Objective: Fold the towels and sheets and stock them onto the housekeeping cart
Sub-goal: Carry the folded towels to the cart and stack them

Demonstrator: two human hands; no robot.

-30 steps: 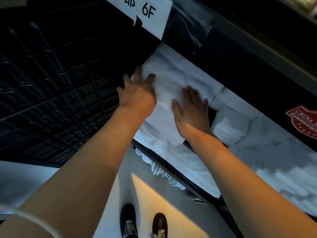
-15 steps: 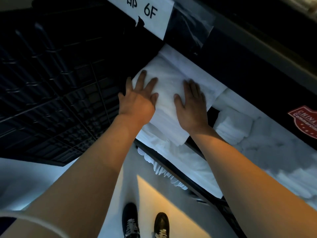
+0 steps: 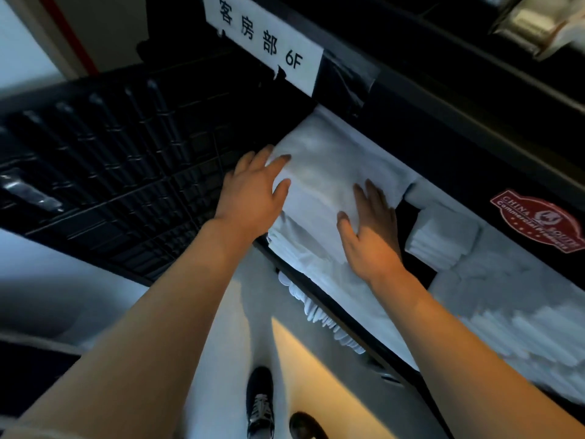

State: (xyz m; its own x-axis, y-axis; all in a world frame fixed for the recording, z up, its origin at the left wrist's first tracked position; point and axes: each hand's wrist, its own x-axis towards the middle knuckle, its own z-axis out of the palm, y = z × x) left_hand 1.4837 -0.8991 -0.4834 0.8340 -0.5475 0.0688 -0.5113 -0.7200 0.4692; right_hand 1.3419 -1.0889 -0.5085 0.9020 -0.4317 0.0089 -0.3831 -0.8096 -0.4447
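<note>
A folded white sheet (image 3: pixel 319 182) lies on top of a white stack inside the dark housekeeping cart's shelf (image 3: pixel 443 144). My left hand (image 3: pixel 253 191) lies on the sheet's left edge with fingers spread and straight. My right hand (image 3: pixel 370 229) presses flat on the sheet's right part, fingers straight. Neither hand curls round the fabric. More folded white towels (image 3: pixel 443 236) sit to the right on the same shelf, and further white linen (image 3: pixel 519 318) fills the shelf at lower right.
A black ribbed plastic panel (image 3: pixel 110 172) of the cart stands at left. A white label reading 6F (image 3: pixel 266 42) is taped above the shelf. A red sticker (image 3: pixel 538 220) marks the cart's right side. Folded linen (image 3: pixel 323 315) shows on a lower shelf. My shoes (image 3: pixel 259 403) stand on the floor below.
Both hands have slid back toward me across the sheet, staying flat on it. The view has tilted up slightly, showing more of the label.
</note>
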